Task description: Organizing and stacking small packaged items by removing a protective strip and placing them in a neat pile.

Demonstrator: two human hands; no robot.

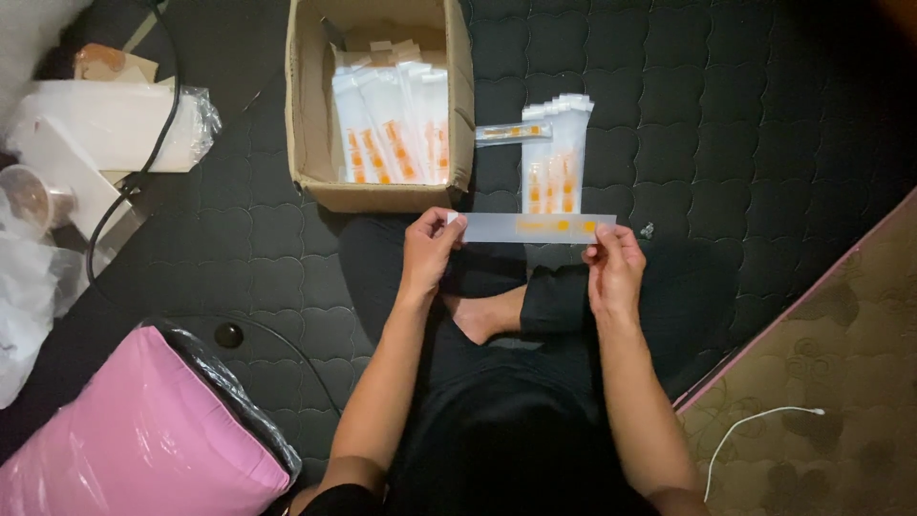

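Note:
A long, flat white packet [535, 227] with orange marks is stretched level between my two hands, above my crossed legs. My left hand [427, 250] pinches its left end and my right hand [613, 268] pinches its right end. Just beyond the packet lies a stack of the same white-and-orange packets [556, 158] on the dark quilted mattress, with one single packet [513, 133] lying crosswise beside it. An open cardboard box [310, 105] further back holds several more such packets [392, 124] standing side by side.
A pink pillow in clear plastic [134, 440] sits at the lower left. White papers, plastic bags and a clear cup [33, 196] lie at the left, with a black cable [143, 162] across them. A white cable [755, 420] lies on the patterned floor at the right.

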